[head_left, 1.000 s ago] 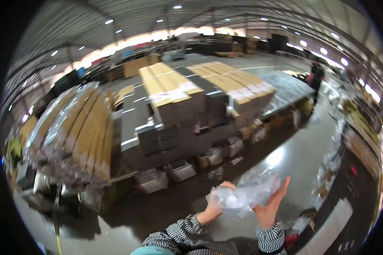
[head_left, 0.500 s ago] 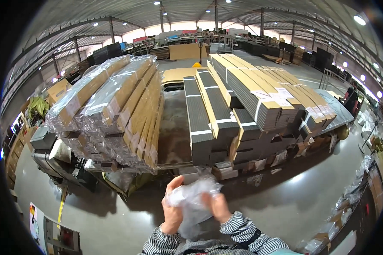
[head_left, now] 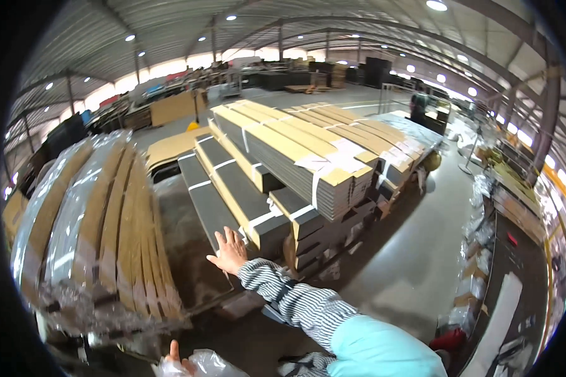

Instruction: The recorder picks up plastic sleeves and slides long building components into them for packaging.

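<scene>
My right hand reaches forward with its fingers spread. It is at the near end of a strapped bundle of dark boards, and whether it touches the boards I cannot tell. The white-strapped bundle with a tan edge lies just beside it. At the lower edge my left hand shows only in part. Crumpled clear plastic film is in its grip.
Plastic-wrapped tan bundles stand on the left. A higher strapped stack of boards with papers on top rises beyond my right hand. Further right stands a wooden stack. Plastic-wrapped pieces line the right side of the floor.
The view has swung right and closer to the stacks. My right hand has let go of the plastic film and stretched out to the dark boards. My left hand has dropped low with the film.
</scene>
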### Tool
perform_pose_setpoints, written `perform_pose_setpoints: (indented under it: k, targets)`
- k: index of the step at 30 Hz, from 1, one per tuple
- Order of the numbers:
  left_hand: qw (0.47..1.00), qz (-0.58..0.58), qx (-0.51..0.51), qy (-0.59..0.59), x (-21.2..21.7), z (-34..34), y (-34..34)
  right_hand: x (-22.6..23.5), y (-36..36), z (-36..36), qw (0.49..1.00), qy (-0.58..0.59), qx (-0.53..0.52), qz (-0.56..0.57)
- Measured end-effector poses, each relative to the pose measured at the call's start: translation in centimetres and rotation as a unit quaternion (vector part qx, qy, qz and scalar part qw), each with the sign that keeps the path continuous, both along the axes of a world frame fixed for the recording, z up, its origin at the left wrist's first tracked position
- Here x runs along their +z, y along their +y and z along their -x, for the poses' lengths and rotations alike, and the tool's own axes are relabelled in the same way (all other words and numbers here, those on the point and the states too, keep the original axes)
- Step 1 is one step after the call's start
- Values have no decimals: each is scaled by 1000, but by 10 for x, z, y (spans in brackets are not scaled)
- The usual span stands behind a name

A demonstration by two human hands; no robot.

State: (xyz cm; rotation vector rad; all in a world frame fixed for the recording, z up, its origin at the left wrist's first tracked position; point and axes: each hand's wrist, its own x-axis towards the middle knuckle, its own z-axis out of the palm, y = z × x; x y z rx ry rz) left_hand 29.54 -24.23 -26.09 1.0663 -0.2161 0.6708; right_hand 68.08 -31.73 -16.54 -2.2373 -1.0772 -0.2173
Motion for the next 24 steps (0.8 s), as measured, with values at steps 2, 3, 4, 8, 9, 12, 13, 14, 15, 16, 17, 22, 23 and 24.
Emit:
perform_pose_setpoints:
  k: [2,3,4,8,9,12,13,14,15,16,17,22,23,24]
  targets:
    - [988,26,56,140,7,-33,7,-34,22,-25,992,12,-64,113]
    - [972,41,93,211,15,-43,5,-46,20,-34,978,-16,-91,189]
    - [943,66,155,286,22,-32,0,-50,22,-24,974,-42,-74,210]
    - [855,14,414,313,106,-58,-58,-19,10,-32,973,-1,-102,209]
    - [864,23,409,293,112,-56,-61,-12,3,-34,966,48,-111,227]
    - [915,253,298,99,119,-55,-77,-19,14,-27,953,71,-120,268]
    - [908,290,274,123,121,-52,-81,-18,19,-28,942,107,-126,291]
    - [909,304,263,107,126,-54,-85,-18,27,-33,940,131,-141,280]
    - [911,316,247,92,132,-56,-89,-13,30,-32,938,160,-138,275]
    - [908,337,235,82,137,-53,-94,-12,29,-29,940,158,-132,271]
    - [907,341,234,85,139,-50,-98,-9,24,-28,942,156,-130,266]
    - [929,281,220,101,128,-31,-114,1,-76,6,953,218,-71,198]
    - [929,287,208,110,125,-25,-115,-13,-104,34,967,140,-51,206]
    - [927,278,220,122,120,-23,-118,-10,-134,69,977,50,-42,204]
